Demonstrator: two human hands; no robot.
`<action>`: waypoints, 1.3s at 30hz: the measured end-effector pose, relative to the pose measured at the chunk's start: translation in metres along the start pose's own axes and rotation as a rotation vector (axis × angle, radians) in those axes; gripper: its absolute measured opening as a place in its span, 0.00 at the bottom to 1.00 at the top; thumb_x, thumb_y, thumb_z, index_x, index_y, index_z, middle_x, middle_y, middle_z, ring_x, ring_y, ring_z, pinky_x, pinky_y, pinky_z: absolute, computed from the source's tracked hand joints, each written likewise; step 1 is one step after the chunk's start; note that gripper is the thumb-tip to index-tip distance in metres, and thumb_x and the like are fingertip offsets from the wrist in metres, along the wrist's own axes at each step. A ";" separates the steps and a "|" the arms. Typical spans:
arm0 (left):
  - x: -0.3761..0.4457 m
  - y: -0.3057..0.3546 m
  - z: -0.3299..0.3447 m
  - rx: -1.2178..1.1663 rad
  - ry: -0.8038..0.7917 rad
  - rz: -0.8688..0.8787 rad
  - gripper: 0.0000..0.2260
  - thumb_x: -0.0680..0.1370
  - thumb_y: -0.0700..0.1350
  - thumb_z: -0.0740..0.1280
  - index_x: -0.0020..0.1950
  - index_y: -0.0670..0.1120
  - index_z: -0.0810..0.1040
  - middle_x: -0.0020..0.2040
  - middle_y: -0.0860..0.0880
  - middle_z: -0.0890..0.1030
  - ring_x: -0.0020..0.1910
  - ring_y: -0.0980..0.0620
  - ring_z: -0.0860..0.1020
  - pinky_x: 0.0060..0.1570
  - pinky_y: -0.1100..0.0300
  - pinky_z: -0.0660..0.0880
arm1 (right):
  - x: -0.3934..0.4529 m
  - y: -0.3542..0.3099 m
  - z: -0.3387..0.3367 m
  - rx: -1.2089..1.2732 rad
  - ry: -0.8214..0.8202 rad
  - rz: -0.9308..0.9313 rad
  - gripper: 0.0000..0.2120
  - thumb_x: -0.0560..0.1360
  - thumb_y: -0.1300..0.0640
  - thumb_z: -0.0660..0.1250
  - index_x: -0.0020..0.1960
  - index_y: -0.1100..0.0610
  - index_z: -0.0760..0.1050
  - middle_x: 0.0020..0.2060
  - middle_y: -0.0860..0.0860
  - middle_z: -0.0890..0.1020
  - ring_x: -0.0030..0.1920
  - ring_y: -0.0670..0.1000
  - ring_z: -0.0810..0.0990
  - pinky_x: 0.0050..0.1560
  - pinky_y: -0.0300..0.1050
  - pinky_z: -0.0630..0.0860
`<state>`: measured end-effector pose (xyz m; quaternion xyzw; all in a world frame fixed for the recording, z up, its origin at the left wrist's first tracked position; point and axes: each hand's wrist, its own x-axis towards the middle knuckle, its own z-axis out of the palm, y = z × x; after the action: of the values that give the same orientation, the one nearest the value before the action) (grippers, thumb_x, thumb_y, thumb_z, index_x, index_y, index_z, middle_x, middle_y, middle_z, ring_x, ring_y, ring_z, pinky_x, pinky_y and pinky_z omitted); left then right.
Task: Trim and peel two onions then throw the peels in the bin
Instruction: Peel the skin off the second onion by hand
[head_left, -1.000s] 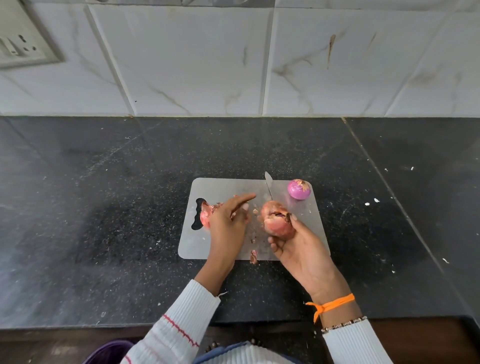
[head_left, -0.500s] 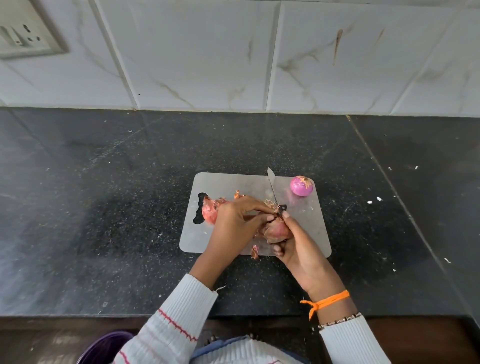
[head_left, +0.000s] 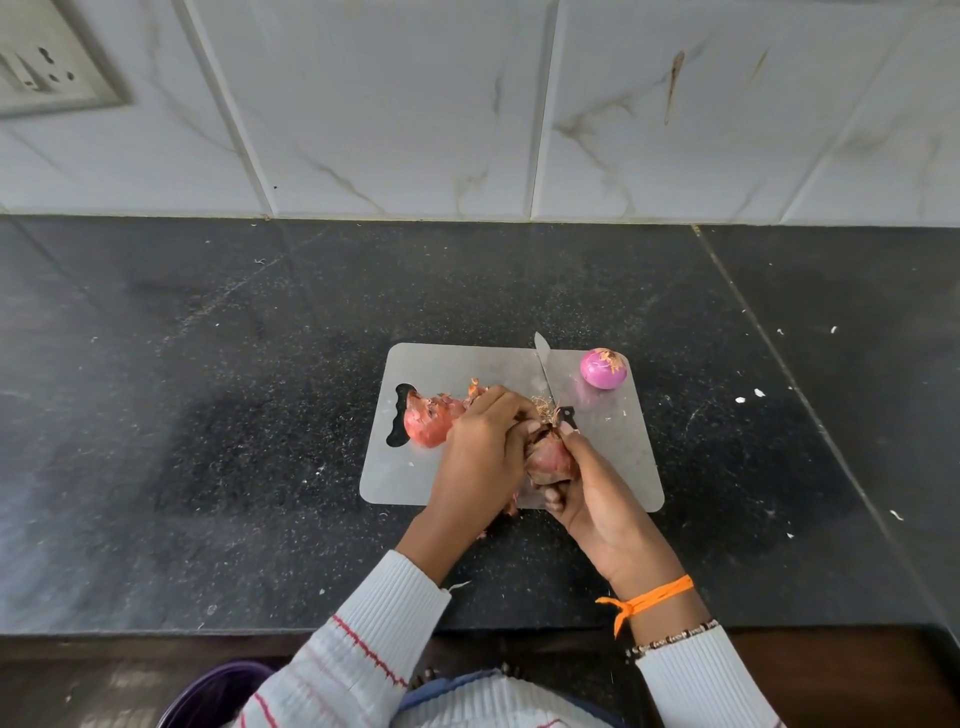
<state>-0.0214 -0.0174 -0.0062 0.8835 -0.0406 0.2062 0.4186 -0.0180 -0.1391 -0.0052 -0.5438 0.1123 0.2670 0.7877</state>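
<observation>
Two onions are in play, and I take them from left to right. Farthest left on the cutting board (head_left: 613, 467) lies a heap of peels (head_left: 428, 423) beside the handle slot, just beyond my left hand (head_left: 480, 457). That hand is curled over the top of the unpeeled onion (head_left: 550, 460), fingertips pinching at the skin near its rooty end. My right hand (head_left: 597, 493) cups the same onion from below and from the right, fingers wrapped round it, so it sits between both palms, lifted over the near edge of the board. Its root-to-tip axis seems to point away from me, hairy end up toward the knife (head_left: 545, 376), which lies flat on the board just beyond my fingers, blade pointing at the wall. Farther right, at the board's far corner, the peeled onion (head_left: 602, 368) rests well apart from both hands. I judge the next pull should run toward me, along that axis. At bottom left a purple bin (head_left: 213, 693) shows below the counter (head_left: 208, 415), nearer my left arm.
</observation>
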 end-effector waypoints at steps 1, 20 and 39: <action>0.001 -0.001 0.000 -0.002 0.003 -0.019 0.06 0.74 0.33 0.64 0.45 0.41 0.79 0.42 0.52 0.77 0.41 0.56 0.75 0.43 0.68 0.72 | 0.000 0.000 0.000 -0.004 0.000 0.002 0.13 0.79 0.48 0.57 0.49 0.54 0.76 0.31 0.50 0.79 0.24 0.42 0.69 0.25 0.34 0.66; 0.001 -0.002 0.003 -0.260 0.059 -0.209 0.04 0.74 0.38 0.68 0.41 0.45 0.81 0.38 0.50 0.81 0.40 0.57 0.77 0.42 0.64 0.75 | 0.002 0.002 0.001 -0.056 0.036 -0.072 0.14 0.78 0.47 0.59 0.51 0.53 0.79 0.32 0.46 0.80 0.24 0.42 0.66 0.25 0.32 0.66; 0.000 -0.002 0.001 -0.889 -0.037 -0.620 0.09 0.79 0.45 0.61 0.55 0.46 0.78 0.53 0.47 0.81 0.54 0.48 0.79 0.53 0.56 0.77 | 0.006 -0.001 -0.006 0.288 0.027 -0.014 0.12 0.78 0.52 0.57 0.56 0.56 0.75 0.41 0.53 0.81 0.35 0.46 0.76 0.32 0.36 0.71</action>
<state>-0.0211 -0.0171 -0.0079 0.5954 0.1315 0.0205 0.7923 -0.0122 -0.1433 -0.0098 -0.4294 0.1563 0.2354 0.8578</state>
